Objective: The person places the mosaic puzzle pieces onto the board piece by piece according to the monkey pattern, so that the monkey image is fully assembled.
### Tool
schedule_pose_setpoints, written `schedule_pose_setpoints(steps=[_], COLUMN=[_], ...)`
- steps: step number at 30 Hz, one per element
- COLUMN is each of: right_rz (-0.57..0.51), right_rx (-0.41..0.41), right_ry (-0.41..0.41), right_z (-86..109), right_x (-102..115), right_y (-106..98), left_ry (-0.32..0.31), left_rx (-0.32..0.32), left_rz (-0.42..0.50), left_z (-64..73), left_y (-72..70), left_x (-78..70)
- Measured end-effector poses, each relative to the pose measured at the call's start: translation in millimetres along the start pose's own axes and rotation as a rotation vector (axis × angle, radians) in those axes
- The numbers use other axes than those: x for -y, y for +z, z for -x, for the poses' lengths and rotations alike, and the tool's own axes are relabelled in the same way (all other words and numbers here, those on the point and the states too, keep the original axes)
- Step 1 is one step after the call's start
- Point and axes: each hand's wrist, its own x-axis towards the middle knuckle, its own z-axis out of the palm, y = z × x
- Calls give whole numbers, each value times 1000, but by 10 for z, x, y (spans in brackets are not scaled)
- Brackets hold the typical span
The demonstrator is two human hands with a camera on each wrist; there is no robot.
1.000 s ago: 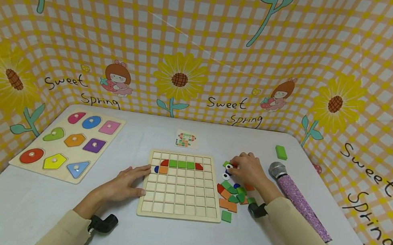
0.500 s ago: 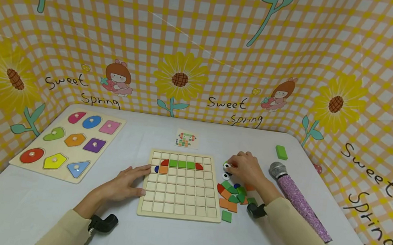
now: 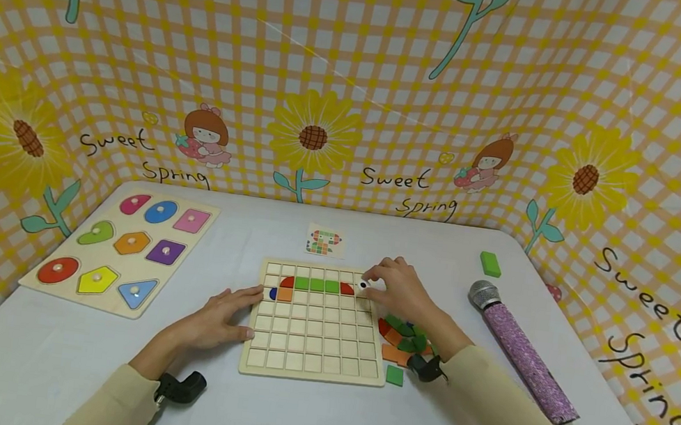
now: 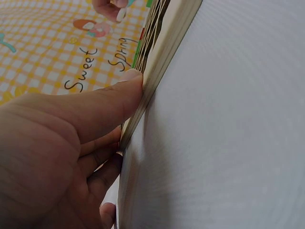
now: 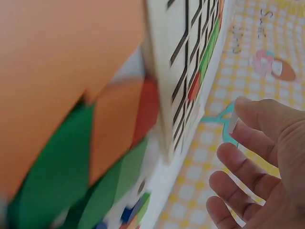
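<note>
My right hand (image 3: 402,291) pinches a white eye tile (image 3: 363,285) with a black pupil between thumb and forefinger, above the upper right corner of the wooden grid board (image 3: 312,339). In the right wrist view the tile (image 5: 233,123) shows edge-on and apart from the board. My left hand (image 3: 211,320) rests against the board's left edge, its thumb (image 4: 112,102) and fingertips touching the rim with fingers mostly straight. Red, green, orange and blue tiles lie in the board's upper rows, among them an orange square (image 3: 284,294) beside a blue piece (image 3: 273,294).
Loose coloured tiles (image 3: 404,339) are heaped right of the board, partly hidden by my right arm. A small picture card (image 3: 326,240) lies behind it. A knobbed shape puzzle (image 3: 122,251) is at left; a glittery microphone (image 3: 517,345) and a green block (image 3: 489,264) are at right.
My right hand has lifted an eye tile from the loose pile and carried it left over the board's upper right corner. The left hand stays at the board's left edge.
</note>
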Motion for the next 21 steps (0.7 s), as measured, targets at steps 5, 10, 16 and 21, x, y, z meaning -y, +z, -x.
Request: schedule_pose_setpoints(steps=[5,10,16,21], right_rz=[-28,-51,-37,-42], right_rx=[22,57,113,156], right_ry=[-62,-142,-181,-184], right_z=[-90,-220,-368,-448], right_x=[175,368,583,675], right_y=[80,193,317,388], left_ry=[-6,-8,-2,-7], left_rx=[-2,0,0,6], left_rz=[4,3,13,22], left_z=[2,3,-1,-3], left_y=[-1,-5,-8,-8], left_x=[-5,-10,-5,2])
